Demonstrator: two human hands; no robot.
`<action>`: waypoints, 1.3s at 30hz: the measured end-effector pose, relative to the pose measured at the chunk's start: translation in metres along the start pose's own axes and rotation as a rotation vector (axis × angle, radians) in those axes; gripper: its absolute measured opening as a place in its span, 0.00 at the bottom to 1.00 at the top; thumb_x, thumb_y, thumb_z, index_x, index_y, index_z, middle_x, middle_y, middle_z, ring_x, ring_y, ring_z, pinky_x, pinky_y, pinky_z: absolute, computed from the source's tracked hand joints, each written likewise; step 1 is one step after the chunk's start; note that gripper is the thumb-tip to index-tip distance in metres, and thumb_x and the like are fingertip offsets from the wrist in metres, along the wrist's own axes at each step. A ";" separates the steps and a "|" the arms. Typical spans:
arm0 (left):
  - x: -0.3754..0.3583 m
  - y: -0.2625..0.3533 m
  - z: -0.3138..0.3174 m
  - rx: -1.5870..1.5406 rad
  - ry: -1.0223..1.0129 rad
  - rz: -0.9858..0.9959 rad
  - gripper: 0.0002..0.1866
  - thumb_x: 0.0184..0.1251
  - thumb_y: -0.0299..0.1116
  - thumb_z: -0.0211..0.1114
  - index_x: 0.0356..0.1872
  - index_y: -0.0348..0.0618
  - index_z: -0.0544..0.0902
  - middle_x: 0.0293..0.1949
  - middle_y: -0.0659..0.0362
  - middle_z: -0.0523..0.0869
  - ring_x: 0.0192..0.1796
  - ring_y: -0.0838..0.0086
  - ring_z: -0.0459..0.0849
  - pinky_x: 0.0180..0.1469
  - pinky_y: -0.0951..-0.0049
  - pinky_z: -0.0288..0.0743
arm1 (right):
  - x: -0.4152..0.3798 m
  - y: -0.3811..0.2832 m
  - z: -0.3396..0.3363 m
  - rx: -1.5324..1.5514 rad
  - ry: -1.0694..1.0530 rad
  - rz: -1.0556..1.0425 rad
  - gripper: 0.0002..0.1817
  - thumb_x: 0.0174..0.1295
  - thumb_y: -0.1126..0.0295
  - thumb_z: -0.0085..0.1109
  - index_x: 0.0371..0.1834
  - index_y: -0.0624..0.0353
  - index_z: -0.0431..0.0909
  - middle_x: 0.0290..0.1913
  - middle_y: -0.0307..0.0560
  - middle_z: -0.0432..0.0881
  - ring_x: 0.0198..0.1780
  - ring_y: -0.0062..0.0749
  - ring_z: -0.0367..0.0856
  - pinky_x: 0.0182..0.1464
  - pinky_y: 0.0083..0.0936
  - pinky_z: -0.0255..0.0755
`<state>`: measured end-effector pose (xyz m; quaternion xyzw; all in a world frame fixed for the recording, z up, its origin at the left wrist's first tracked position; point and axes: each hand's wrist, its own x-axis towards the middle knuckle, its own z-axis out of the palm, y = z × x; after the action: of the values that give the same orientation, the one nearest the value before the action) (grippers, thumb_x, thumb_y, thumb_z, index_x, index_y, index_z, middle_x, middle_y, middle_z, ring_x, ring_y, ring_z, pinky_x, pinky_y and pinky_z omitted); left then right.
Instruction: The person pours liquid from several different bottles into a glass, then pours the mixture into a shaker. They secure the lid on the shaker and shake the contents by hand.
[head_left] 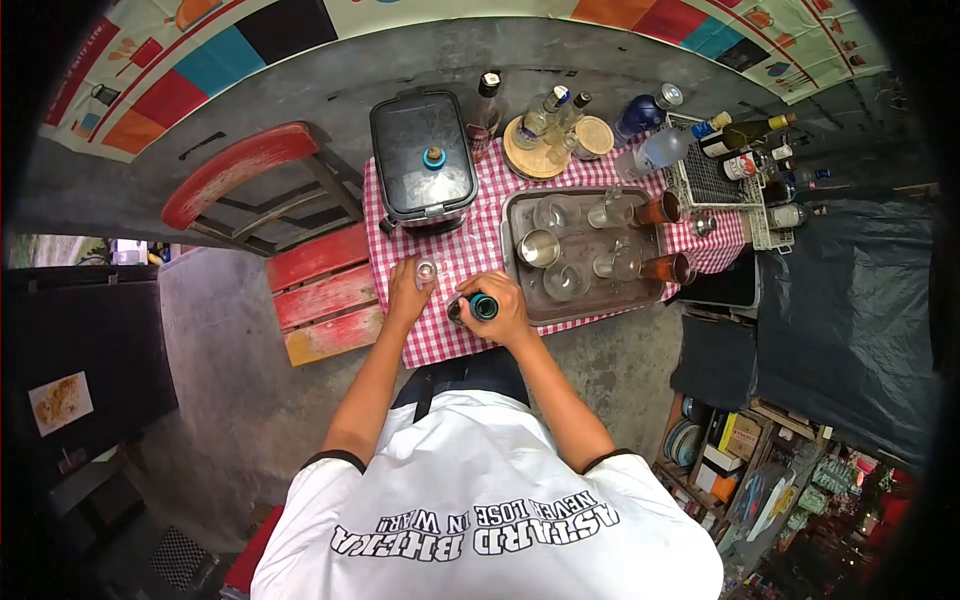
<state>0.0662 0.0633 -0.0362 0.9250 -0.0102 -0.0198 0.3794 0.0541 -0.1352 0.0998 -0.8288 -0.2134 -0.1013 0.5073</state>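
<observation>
The left hand wraps around a small clear glass standing on the red-checked tablecloth near the table's front edge. Just beside it, the right hand is closed around a dark bottle with a teal top, tilted toward the glass. Right of the hands, a metal tray holds glasses and metal cups. A black lidded box sits behind. Bottles crowd the far corner; their labels are too small to read. The white shirt's print reads partly "NEVER LOSE IN WAR".

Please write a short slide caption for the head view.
Left hand holds small glass; right hand grips dark bottle.
</observation>
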 end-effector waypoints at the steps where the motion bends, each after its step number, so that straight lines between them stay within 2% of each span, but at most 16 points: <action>1: 0.003 0.001 0.000 0.001 0.011 -0.001 0.32 0.48 0.30 0.77 0.57 0.38 0.75 0.52 0.46 0.79 0.56 0.47 0.75 0.59 0.55 0.70 | 0.001 0.001 0.001 0.004 0.000 0.016 0.08 0.49 0.69 0.67 0.27 0.59 0.78 0.31 0.48 0.85 0.35 0.44 0.84 0.44 0.36 0.74; 3: 0.001 0.003 0.002 -0.005 0.069 0.008 0.27 0.48 0.29 0.76 0.51 0.38 0.78 0.48 0.47 0.80 0.54 0.47 0.76 0.57 0.54 0.71 | 0.005 -0.006 0.002 -0.002 0.003 0.074 0.07 0.49 0.72 0.67 0.25 0.59 0.77 0.30 0.47 0.86 0.35 0.42 0.85 0.44 0.34 0.74; 8: -0.006 0.002 -0.002 -0.097 0.128 0.047 0.24 0.47 0.28 0.76 0.47 0.38 0.77 0.46 0.47 0.79 0.52 0.47 0.78 0.55 0.54 0.73 | 0.023 0.005 0.011 -0.057 0.035 0.048 0.07 0.49 0.73 0.67 0.24 0.60 0.78 0.28 0.48 0.85 0.32 0.41 0.85 0.41 0.34 0.76; 10: -0.014 0.012 -0.017 -0.195 0.147 0.024 0.24 0.48 0.28 0.75 0.48 0.40 0.78 0.46 0.48 0.80 0.52 0.48 0.78 0.55 0.55 0.73 | 0.033 0.012 0.015 -0.061 0.039 0.156 0.07 0.51 0.72 0.68 0.25 0.61 0.79 0.26 0.49 0.84 0.28 0.40 0.84 0.35 0.33 0.76; 12: -0.021 0.019 -0.034 -0.229 0.165 0.007 0.23 0.50 0.29 0.75 0.48 0.40 0.77 0.46 0.49 0.80 0.52 0.50 0.80 0.55 0.58 0.75 | 0.040 0.017 0.011 -0.043 -0.012 0.255 0.12 0.56 0.67 0.70 0.23 0.62 0.79 0.22 0.47 0.83 0.23 0.33 0.83 0.31 0.30 0.75; 14: -0.035 0.038 -0.057 -0.329 0.132 -0.113 0.23 0.52 0.29 0.74 0.49 0.40 0.77 0.50 0.49 0.81 0.53 0.52 0.81 0.55 0.61 0.76 | 0.049 0.014 0.005 -0.041 -0.060 0.313 0.19 0.56 0.56 0.70 0.23 0.61 0.80 0.22 0.52 0.83 0.26 0.48 0.84 0.30 0.39 0.74; 15: -0.042 0.035 -0.060 -0.356 0.158 -0.108 0.24 0.53 0.29 0.74 0.52 0.40 0.77 0.51 0.50 0.83 0.54 0.57 0.84 0.55 0.64 0.76 | 0.053 0.013 -0.001 -0.013 -0.098 0.332 0.21 0.58 0.52 0.70 0.22 0.61 0.81 0.21 0.50 0.83 0.25 0.43 0.84 0.29 0.37 0.73; 16: -0.044 0.040 -0.069 -0.362 0.166 -0.110 0.24 0.53 0.29 0.74 0.52 0.40 0.77 0.51 0.50 0.83 0.54 0.57 0.84 0.55 0.64 0.76 | 0.059 0.003 -0.009 -0.017 -0.105 0.326 0.21 0.58 0.52 0.70 0.22 0.61 0.81 0.21 0.50 0.83 0.25 0.43 0.84 0.29 0.37 0.73; 19: -0.055 0.048 -0.090 -0.530 0.118 -0.182 0.23 0.56 0.27 0.73 0.53 0.40 0.77 0.47 0.51 0.86 0.51 0.65 0.85 0.54 0.67 0.77 | 0.073 -0.010 -0.028 0.045 -0.317 0.367 0.23 0.59 0.51 0.69 0.21 0.62 0.81 0.17 0.45 0.80 0.21 0.32 0.78 0.28 0.33 0.71; 22: -0.059 0.064 -0.107 -0.600 0.110 -0.111 0.23 0.56 0.27 0.72 0.54 0.41 0.77 0.47 0.52 0.85 0.51 0.66 0.85 0.55 0.68 0.76 | 0.088 -0.041 -0.052 0.064 -0.448 0.329 0.23 0.60 0.51 0.68 0.20 0.61 0.79 0.17 0.45 0.79 0.20 0.29 0.76 0.28 0.32 0.70; 24: -0.059 0.084 -0.120 -0.599 0.104 -0.082 0.23 0.56 0.27 0.73 0.54 0.41 0.77 0.47 0.53 0.85 0.51 0.66 0.85 0.55 0.68 0.76 | 0.101 -0.078 -0.071 0.066 -0.526 0.325 0.24 0.59 0.51 0.68 0.19 0.61 0.78 0.19 0.43 0.80 0.22 0.32 0.79 0.29 0.34 0.70; 26: -0.053 0.107 -0.133 -0.599 0.093 -0.044 0.23 0.56 0.27 0.73 0.53 0.41 0.77 0.46 0.53 0.85 0.51 0.67 0.84 0.55 0.68 0.76 | 0.106 -0.088 -0.084 -0.185 -0.636 0.121 0.27 0.58 0.49 0.68 0.17 0.62 0.74 0.17 0.46 0.76 0.21 0.43 0.77 0.29 0.38 0.69; 27: -0.051 0.119 -0.139 -0.601 0.066 -0.005 0.23 0.56 0.27 0.73 0.53 0.41 0.77 0.47 0.53 0.85 0.51 0.67 0.84 0.55 0.68 0.76 | 0.111 -0.097 -0.092 -0.201 -0.705 0.114 0.26 0.56 0.48 0.69 0.19 0.62 0.75 0.17 0.51 0.75 0.23 0.52 0.76 0.30 0.40 0.70; 34: -0.046 0.208 -0.181 -0.562 -0.040 0.226 0.23 0.53 0.23 0.71 0.52 0.38 0.77 0.47 0.51 0.82 0.51 0.60 0.83 0.54 0.67 0.75 | 0.118 -0.128 -0.138 -0.315 -0.971 -0.030 0.21 0.53 0.53 0.67 0.22 0.62 0.78 0.23 0.58 0.80 0.30 0.57 0.80 0.35 0.46 0.73; 35: -0.046 0.218 -0.182 -0.548 -0.048 0.263 0.23 0.52 0.23 0.70 0.52 0.38 0.77 0.47 0.51 0.81 0.51 0.60 0.83 0.54 0.66 0.75 | 0.118 -0.129 -0.144 -0.381 -1.006 -0.007 0.21 0.52 0.52 0.67 0.23 0.63 0.79 0.25 0.59 0.82 0.33 0.58 0.82 0.38 0.47 0.75; 39: -0.045 0.242 -0.165 -0.524 -0.074 0.312 0.24 0.50 0.22 0.68 0.53 0.38 0.77 0.45 0.51 0.80 0.49 0.57 0.83 0.53 0.64 0.75 | 0.116 -0.129 -0.167 -0.431 -1.035 -0.008 0.22 0.53 0.51 0.67 0.24 0.63 0.80 0.26 0.59 0.82 0.34 0.58 0.82 0.40 0.46 0.76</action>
<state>0.0275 0.0086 0.2525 0.7814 -0.1606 0.0032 0.6030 0.1062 -0.2026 0.3248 -0.8545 -0.4123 0.2754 0.1549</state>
